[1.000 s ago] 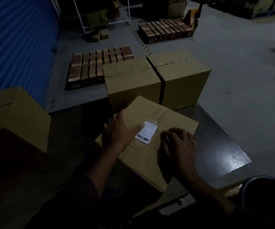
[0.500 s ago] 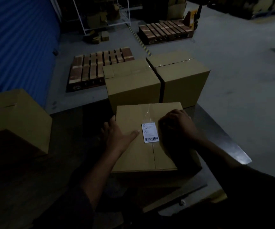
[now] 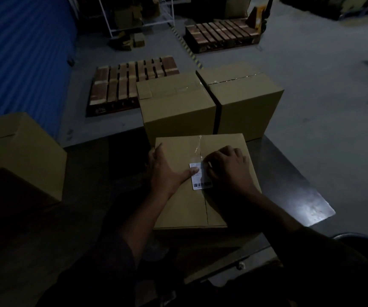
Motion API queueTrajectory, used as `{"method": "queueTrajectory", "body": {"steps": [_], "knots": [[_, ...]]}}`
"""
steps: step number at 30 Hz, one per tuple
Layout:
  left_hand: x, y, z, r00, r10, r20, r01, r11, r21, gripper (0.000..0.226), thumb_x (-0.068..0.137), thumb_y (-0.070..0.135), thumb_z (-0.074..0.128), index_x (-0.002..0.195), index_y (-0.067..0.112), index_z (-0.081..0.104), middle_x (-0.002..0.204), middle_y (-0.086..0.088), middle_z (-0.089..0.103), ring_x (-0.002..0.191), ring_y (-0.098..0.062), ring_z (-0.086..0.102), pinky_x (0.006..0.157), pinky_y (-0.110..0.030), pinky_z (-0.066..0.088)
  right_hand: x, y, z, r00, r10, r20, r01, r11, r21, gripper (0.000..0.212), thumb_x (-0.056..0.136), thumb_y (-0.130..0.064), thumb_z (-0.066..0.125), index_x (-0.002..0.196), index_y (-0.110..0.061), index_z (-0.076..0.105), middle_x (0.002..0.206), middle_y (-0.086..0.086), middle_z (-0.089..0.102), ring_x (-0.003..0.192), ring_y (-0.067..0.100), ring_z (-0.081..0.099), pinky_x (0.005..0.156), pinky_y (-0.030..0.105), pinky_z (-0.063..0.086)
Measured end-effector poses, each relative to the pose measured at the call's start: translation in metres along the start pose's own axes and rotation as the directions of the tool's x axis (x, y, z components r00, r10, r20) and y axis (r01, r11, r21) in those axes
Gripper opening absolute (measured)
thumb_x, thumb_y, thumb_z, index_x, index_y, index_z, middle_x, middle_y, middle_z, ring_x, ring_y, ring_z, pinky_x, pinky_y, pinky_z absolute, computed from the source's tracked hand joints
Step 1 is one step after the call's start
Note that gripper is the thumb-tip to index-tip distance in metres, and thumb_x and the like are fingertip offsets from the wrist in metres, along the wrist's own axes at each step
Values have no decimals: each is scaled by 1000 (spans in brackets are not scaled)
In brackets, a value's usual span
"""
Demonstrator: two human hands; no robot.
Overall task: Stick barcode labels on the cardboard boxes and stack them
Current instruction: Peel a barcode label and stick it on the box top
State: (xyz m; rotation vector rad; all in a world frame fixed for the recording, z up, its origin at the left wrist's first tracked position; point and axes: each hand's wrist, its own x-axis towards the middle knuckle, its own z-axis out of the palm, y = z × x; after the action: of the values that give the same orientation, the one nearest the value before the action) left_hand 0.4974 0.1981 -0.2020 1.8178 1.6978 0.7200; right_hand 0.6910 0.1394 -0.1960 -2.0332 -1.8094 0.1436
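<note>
Far left of my hands I see a side box (image 3: 21,156) on the dark table (image 3: 293,178), well apart from what I am working on, with a blue shutter (image 3: 19,54) behind it. My left hand (image 3: 165,171) lies flat on the near box (image 3: 185,209), fingers spread toward its left edge and the thumb stretched right so its tip presses the label (image 3: 197,181). That label (white, barcode at its near end) sits on the box top, right on the taped seam, between my two hands. My right hand (image 3: 229,171) rests just right of the label with its fingers bent down over the label's right edge; I cannot tell whether they pinch it or only press it flat. Beyond my fingertips two more boxes stand side by side, touching: the left box (image 3: 176,107) directly behind the near box, the right box (image 3: 247,103) behind my right hand. Farther out on the floor lie a pallet (image 3: 132,80) left of them and a far pallet (image 3: 220,34) toward the right.
</note>
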Motion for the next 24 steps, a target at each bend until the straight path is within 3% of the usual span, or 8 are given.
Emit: {"method": "queueTrajectory", "body": {"steps": [6, 9, 14, 19, 24], "knots": [[0, 0, 0, 1000, 6, 3, -6, 1000, -18, 130, 62, 65, 93, 163, 27, 21, 168, -4, 20, 150, -30, 27, 115, -52, 38, 0, 1, -2, 1000, 8, -3, -8, 1000, 5, 33, 92, -51, 59, 120, -33, 63, 126, -2, 53, 116, 20, 42, 87, 34, 27], [2, -2, 1, 1000, 1, 3, -1, 1000, -16, 131, 60, 67, 92, 163, 29, 21, 168, -4, 20, 150, -30, 28, 115, -56, 40, 1, 3, -3, 1000, 12, 11, -12, 999, 30, 28, 92, -48, 62, 113, -31, 67, 123, -3, 54, 114, 19, 43, 88, 33, 31], [2, -3, 1, 1000, 2, 0, -2, 999, -32, 134, 59, 68, 93, 164, 29, 19, 169, -3, 17, 152, -30, 25, 116, -56, 39, -13, 2, -9, 993, 98, -61, -89, 986, 141, 28, 94, -47, 62, 115, -29, 67, 124, -7, 54, 114, 8, 35, 88, 19, 26], [16, -4, -7, 993, 97, 69, -104, 990, 98, 152, 55, 80, 87, 169, 26, 2, 176, 9, -12, 162, -21, -5, 129, -57, 15, -61, -7, -20, 983, 175, -57, -176, 984, -4, 39, 93, -44, 63, 131, -33, 60, 149, 1, 43, 144, 27, 23, 116, 50, 25], [50, 14, -23, 922, 177, 343, -295, 896, 331, 154, 56, 90, 77, 169, 26, -7, 177, 3, -11, 161, -14, -18, 129, -59, -9, -80, -16, -10, 987, 162, 1, -161, 979, -122, 54, 89, -50, 62, 141, -42, 48, 156, -1, 34, 149, 28, 20, 115, 60, 28]]}}
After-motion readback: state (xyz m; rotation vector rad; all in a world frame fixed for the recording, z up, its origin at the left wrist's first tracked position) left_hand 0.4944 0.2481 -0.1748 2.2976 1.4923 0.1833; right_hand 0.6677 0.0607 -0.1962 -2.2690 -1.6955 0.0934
